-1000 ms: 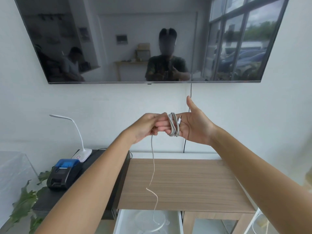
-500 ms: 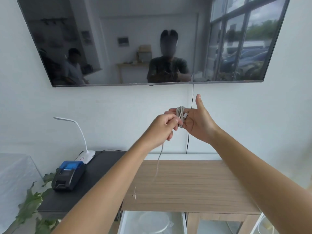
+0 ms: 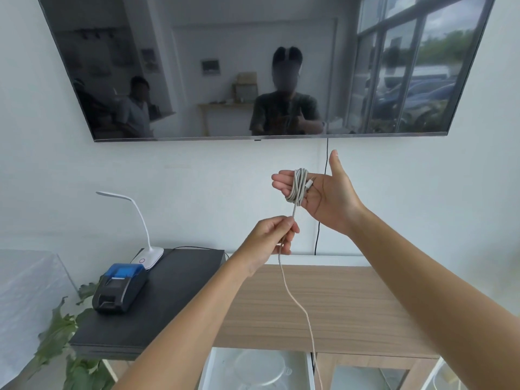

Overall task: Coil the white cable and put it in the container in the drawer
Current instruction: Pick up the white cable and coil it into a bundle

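Open drawer (image 3: 311,370) at bottom edge, white walls; a round translucent container (image 3: 260,367) sits inside. The loose tail of the white cable (image 3: 298,302) hangs over the drawer's right edge, thin and matte.

Above it, wooden tabletop (image 3: 323,311), light grain, flat. Left of it a black cabinet top (image 3: 174,294) carries a blue-and-black printer (image 3: 119,291) and a white gooseneck lamp (image 3: 142,235).

Left hand (image 3: 270,243): forearm raised, fingers curled, thumb and fingertips pinched shut on the cable strand just below the coil.

Right hand (image 3: 318,192): higher and farther out, palm facing the camera, thumb up, fingers extended leftward and together. Several cable loops wrap around these fingers; a white plug lies against the palm. Hand not closed, the coil rides on the fingers.

Behind: white wall, dark glossy television (image 3: 267,66), thin black cord (image 3: 320,220) hanging below it.
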`<move>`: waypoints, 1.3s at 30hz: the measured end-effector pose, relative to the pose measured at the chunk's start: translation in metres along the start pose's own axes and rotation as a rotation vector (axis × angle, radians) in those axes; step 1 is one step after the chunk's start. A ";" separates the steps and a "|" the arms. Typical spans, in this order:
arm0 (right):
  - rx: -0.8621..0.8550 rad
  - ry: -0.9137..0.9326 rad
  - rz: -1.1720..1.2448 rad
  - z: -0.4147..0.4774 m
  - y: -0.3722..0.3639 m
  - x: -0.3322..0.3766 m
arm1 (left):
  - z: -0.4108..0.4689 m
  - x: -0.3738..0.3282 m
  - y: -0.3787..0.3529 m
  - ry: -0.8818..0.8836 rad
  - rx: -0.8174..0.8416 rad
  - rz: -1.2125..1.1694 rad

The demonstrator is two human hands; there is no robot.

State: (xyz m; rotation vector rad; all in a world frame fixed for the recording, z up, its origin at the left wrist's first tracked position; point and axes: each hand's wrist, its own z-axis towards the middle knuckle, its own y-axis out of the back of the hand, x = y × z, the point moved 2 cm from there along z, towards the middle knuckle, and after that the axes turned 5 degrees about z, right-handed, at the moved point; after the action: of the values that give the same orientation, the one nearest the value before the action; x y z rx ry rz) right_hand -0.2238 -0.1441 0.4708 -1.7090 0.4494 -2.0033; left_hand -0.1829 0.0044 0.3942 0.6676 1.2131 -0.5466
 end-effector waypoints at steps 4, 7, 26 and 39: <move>0.099 -0.092 0.042 -0.007 -0.008 0.004 | 0.002 0.009 0.012 0.153 0.081 -0.185; 0.155 -0.204 -0.040 -0.014 -0.014 0.003 | 0.011 0.000 0.029 0.176 -0.003 -0.104; -0.072 -0.038 -0.232 -0.003 0.005 -0.006 | 0.012 -0.050 0.008 -0.147 -0.161 0.220; 0.022 0.030 0.129 -0.005 -0.007 0.008 | -0.004 -0.011 0.001 0.028 0.089 -0.012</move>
State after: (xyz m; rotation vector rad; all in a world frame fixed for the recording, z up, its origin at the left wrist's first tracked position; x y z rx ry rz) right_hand -0.2306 -0.1432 0.4806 -1.5970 0.5318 -1.9361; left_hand -0.1873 0.0085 0.4040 0.7460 1.2250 -0.6062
